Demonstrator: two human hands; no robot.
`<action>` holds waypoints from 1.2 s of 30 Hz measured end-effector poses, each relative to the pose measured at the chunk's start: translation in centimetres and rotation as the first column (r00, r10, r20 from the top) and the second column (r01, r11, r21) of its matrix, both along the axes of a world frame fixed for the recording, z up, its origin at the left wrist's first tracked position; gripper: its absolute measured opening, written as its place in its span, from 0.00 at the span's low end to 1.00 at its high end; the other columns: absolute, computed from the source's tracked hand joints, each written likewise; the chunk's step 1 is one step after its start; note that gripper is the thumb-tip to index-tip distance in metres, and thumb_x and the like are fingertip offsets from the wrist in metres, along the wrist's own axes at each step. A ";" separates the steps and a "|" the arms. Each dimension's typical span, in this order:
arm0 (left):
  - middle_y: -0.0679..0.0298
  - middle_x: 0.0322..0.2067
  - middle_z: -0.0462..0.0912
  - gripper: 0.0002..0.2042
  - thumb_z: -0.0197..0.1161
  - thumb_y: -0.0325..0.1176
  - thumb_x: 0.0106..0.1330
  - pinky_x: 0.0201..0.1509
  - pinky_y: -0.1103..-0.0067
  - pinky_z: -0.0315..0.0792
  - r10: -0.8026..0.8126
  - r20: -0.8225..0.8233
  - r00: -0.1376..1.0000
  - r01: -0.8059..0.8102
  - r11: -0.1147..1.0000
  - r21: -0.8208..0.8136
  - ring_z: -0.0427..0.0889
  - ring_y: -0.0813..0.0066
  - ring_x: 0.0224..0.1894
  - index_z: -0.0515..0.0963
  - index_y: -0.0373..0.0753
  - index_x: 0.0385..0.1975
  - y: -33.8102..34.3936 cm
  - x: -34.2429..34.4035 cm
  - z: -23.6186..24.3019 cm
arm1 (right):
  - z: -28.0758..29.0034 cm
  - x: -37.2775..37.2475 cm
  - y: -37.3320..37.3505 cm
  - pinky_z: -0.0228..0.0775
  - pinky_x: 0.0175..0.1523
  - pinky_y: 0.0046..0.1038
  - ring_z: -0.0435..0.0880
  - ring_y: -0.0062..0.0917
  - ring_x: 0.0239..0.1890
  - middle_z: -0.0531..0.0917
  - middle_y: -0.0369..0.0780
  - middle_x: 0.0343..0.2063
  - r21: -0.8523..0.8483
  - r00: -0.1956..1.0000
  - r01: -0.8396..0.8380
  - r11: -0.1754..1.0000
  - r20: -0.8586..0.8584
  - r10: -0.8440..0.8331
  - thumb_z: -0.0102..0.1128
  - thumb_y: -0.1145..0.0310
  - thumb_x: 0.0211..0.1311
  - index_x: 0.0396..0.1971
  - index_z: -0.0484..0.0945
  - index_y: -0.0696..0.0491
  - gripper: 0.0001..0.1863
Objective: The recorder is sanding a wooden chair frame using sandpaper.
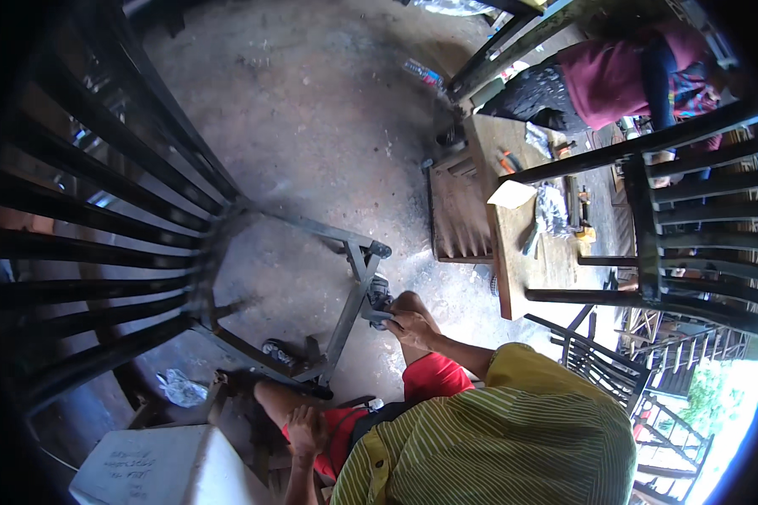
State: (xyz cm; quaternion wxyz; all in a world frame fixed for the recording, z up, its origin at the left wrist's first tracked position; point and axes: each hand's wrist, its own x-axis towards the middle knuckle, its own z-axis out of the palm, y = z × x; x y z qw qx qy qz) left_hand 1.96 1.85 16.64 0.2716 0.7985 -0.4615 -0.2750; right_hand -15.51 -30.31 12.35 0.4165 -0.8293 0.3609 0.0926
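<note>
A dark wooden chair frame point(352, 316) lies tipped in front of me, its curved slatted back point(101, 252) filling the left side. My right hand point(411, 328) is by my raised right knee, closed around a small grey flat piece point(377, 316). That piece is at the bar of the chair frame; I cannot tell whether it touches, or its exact kind. My left hand point(308, 427) rests on my left thigh, over the red shorts, with its fingers laid down and nothing seen in it. My shoes show beyond and beneath the frame.
To the right stands a wooden worktable point(514, 244) with orange-handled pliers point(509, 162), a paper sheet point(512, 194) and clamps. Another dark slatted chair point(648, 227) leans over it. A co-worker in a maroon shirt point(606, 76) bends behind. A white box point(168, 467) stands lower left.
</note>
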 end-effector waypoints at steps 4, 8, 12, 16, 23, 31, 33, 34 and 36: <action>0.50 0.30 0.74 0.12 0.54 0.25 0.55 0.42 0.61 0.68 0.091 -0.151 0.984 -0.120 0.973 -0.198 0.73 0.49 0.33 0.73 0.34 0.40 -2.1 2.6 4.9 | 1.9 -2.7 2.4 0.72 0.34 0.36 0.79 0.43 0.29 0.78 0.48 0.23 -0.045 0.957 0.286 0.957 -0.027 -0.287 0.49 0.56 0.63 0.27 0.77 0.54 0.16; 0.48 0.34 0.75 0.13 0.54 0.22 0.56 0.43 0.62 0.70 0.100 -0.024 0.995 -0.102 0.937 -0.335 0.74 0.47 0.37 0.73 0.33 0.43 -4.5 7.3 13.5 | 9.5 -6.0 6.5 0.70 0.26 0.35 0.80 0.35 0.25 0.78 0.43 0.25 -0.493 0.967 0.103 0.864 -0.156 -0.204 0.54 0.55 0.58 0.35 0.77 0.51 0.15; 0.49 0.41 0.76 0.13 0.53 0.19 0.58 0.48 0.63 0.70 0.122 0.125 0.985 -0.049 0.878 -0.475 0.75 0.48 0.42 0.74 0.32 0.44 -7.0 13.6 24.0 | 15.4 -8.0 10.9 0.72 0.30 0.42 0.82 0.39 0.29 0.81 0.46 0.26 -0.316 0.876 0.346 0.883 -0.227 -0.425 0.50 0.53 0.60 0.35 0.78 0.49 0.16; 0.51 0.44 0.76 0.13 0.50 0.18 0.61 0.51 0.65 0.68 0.254 0.472 0.844 0.098 0.793 -0.601 0.74 0.51 0.49 0.74 0.32 0.46 -7.0 19.8 34.0 | 15.9 -11.4 12.3 0.72 0.27 0.41 0.82 0.39 0.27 0.81 0.44 0.26 -0.323 0.932 0.237 0.916 -0.192 -0.308 0.48 0.60 0.61 0.44 0.76 0.45 0.14; 0.50 0.52 0.69 0.17 0.53 0.36 0.66 0.53 0.60 0.65 0.575 0.702 0.421 -0.069 0.792 -0.607 0.68 0.49 0.54 0.70 0.40 0.53 -7.5 29.7 42.3 | 17.2 -15.0 10.5 0.72 0.29 0.41 0.83 0.39 0.30 0.82 0.45 0.27 -0.369 0.879 0.353 0.860 -0.183 -0.440 0.49 0.56 0.59 0.48 0.72 0.40 0.17; 0.48 0.54 0.68 0.26 0.52 0.48 0.65 0.54 0.58 0.64 0.378 0.881 0.286 -0.388 0.886 -0.255 0.65 0.46 0.57 0.64 0.44 0.60 -5.9 33.1 38.2 | 13.1 -22.0 11.6 0.73 0.30 0.37 0.83 0.36 0.28 0.82 0.44 0.28 -0.240 0.818 0.487 0.840 -0.212 -0.534 0.46 0.56 0.59 0.51 0.73 0.39 0.19; 0.48 0.54 0.68 0.25 0.52 0.46 0.65 0.54 0.59 0.64 0.396 0.838 0.376 -0.350 0.898 -0.267 0.66 0.45 0.56 0.64 0.43 0.60 -5.9 33.3 39.1 | 11.7 -23.8 12.0 0.73 0.27 0.40 0.83 0.40 0.26 0.82 0.46 0.26 -0.322 0.807 0.420 0.849 -0.296 -0.511 0.48 0.61 0.57 0.48 0.74 0.42 0.18; 0.48 0.54 0.69 0.24 0.52 0.45 0.65 0.54 0.59 0.64 0.411 0.820 0.397 -0.313 0.901 -0.300 0.67 0.45 0.56 0.65 0.43 0.60 -5.8 33.6 39.8 | 11.4 -24.7 12.0 0.74 0.29 0.41 0.83 0.40 0.28 0.82 0.46 0.27 -0.270 0.738 0.479 0.835 -0.391 -0.549 0.48 0.61 0.57 0.41 0.79 0.45 0.15; 0.45 0.53 0.69 0.24 0.54 0.44 0.64 0.54 0.60 0.65 0.415 0.808 0.418 -0.216 0.910 -0.355 0.68 0.43 0.54 0.65 0.41 0.58 -6.1 34.5 41.1 | 11.2 -25.4 12.2 0.74 0.35 0.41 0.83 0.41 0.33 0.83 0.47 0.32 -0.287 0.727 0.552 0.783 -0.294 -0.620 0.47 0.59 0.56 0.32 0.82 0.49 0.15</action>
